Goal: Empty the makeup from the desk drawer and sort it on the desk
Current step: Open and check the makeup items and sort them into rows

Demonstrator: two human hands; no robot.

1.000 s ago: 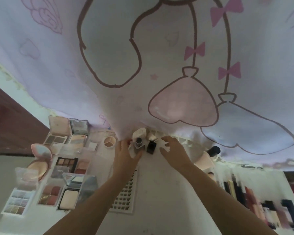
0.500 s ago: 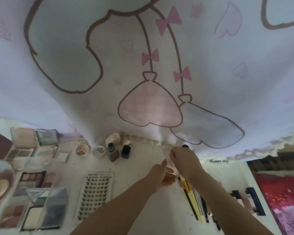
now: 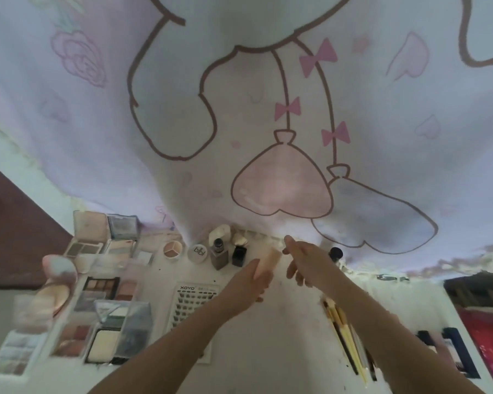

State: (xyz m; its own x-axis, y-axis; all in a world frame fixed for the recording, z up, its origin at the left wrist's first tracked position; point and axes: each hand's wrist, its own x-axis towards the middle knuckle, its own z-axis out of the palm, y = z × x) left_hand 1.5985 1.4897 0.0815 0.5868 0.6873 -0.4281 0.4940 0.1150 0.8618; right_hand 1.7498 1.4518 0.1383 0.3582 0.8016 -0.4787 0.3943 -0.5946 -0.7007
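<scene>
Head view looks down on a white desk (image 3: pixel 282 351) backed by a large pastel curtain (image 3: pixel 239 109) printed with a cartoon figure and pink bows. Left of the left hand's fingers lie open eyeshadow and powder palettes (image 3: pixel 103 317) in rows, and just below its wrist sits a lash tray (image 3: pixel 192 302) marked XOYO. Pencils and brushes (image 3: pixel 345 336) lie under the right forearm. Beyond the left fingertips stand a brown foundation bottle (image 3: pixel 219 254), a small black bottle (image 3: pixel 239 255), a white round jar (image 3: pixel 199 252) and a tri-colour pot (image 3: pixel 172 249). The left hand (image 3: pixel 249 282) grips a pale peach tube (image 3: pixel 268 260), fingers curled round its lower end, though blur softens the outline. The right hand (image 3: pixel 308 261) hovers just beside the tube's top, fingers loose and spread, holding nothing.
</scene>
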